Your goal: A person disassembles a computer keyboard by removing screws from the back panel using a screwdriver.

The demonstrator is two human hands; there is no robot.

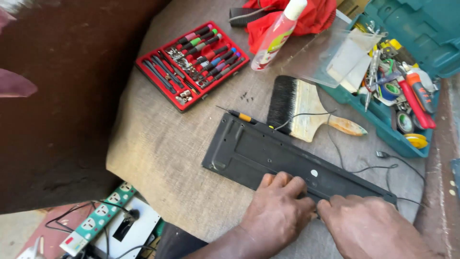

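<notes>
A black computer keyboard (258, 153) lies face down on a cloth-covered table (158, 148), with its thin cable (369, 168) trailing to the right. My left hand (278, 211) grips the keyboard's near edge, fingers curled over the back panel. Right beside it, my right hand (369, 225) presses on the same near edge, its fingertips touching the left hand's. A small screwdriver with a yellow band (239, 115) rests against the keyboard's far edge. Several tiny dark screws (246, 96) lie loose on the cloth beyond it.
A red case of screwdriver bits (191, 62) sits at the back left. A wide paintbrush (302, 110), a plastic bottle (275, 36), a red cloth (311, 17) and a teal toolbox of tools (397, 91) lie behind. A power strip (98, 218) lies on the floor.
</notes>
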